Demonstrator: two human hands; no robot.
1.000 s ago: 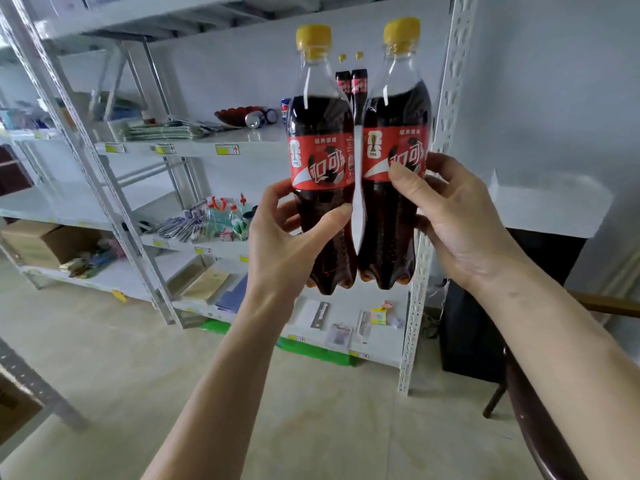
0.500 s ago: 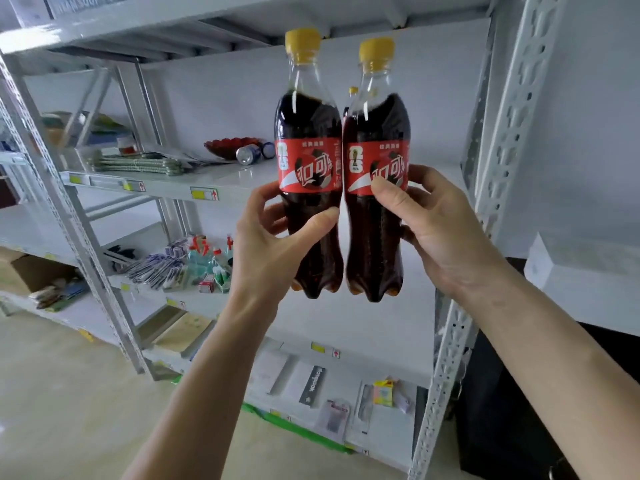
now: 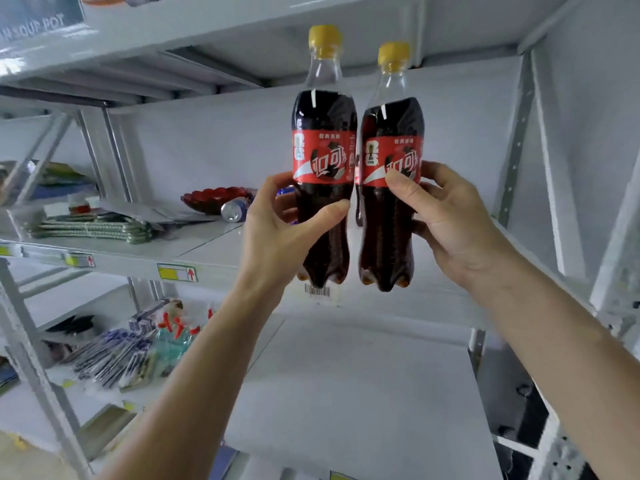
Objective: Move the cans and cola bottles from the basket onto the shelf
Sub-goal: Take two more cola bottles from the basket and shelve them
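I hold two upright cola bottles with yellow caps and red labels in front of the white metal shelf (image 3: 214, 251). My left hand (image 3: 277, 233) grips the left cola bottle (image 3: 323, 157) round its lower half. My right hand (image 3: 446, 220) grips the right cola bottle (image 3: 391, 154) at the label's lower edge. Both bottle bases hang just above the front edge of the shelf board. A silver can (image 3: 233, 209) lies on its side on that board, left of my left hand. Other bottles stand behind the held ones, mostly hidden. The basket is out of view.
A red bowl (image 3: 211, 199) sits behind the can, and folded green cloths (image 3: 93, 228) lie further left. The board below holds packets and small bottles (image 3: 138, 344) at its left. A perforated shelf upright (image 3: 516, 140) rises at the right, and another board spans overhead.
I have come closer to the shelf and both bottles have risen to the level of the middle board. The bottles now stand slightly apart. Both grips are unchanged.
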